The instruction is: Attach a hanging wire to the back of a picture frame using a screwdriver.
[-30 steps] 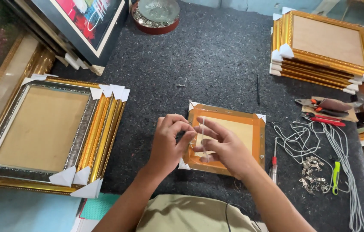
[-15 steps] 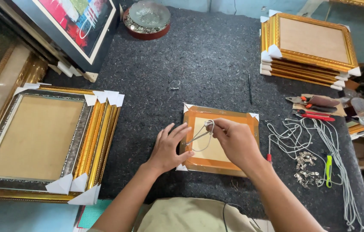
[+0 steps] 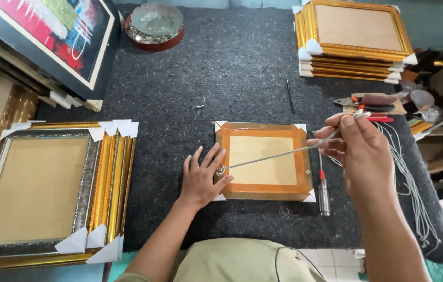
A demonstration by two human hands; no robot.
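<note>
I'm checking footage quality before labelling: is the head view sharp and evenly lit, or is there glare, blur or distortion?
Head view: soft, even light, faint shadow under the left hand; small frame and cord sharp; right hand barely blurred; mild glare on the glass bowl; wide-angle bowing at edges.

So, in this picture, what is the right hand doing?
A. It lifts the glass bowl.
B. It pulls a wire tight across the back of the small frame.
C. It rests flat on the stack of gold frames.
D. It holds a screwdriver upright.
B: the right hand pinches the wire, which runs taut to the left side of the small frame, where the left hand presses down.
</note>
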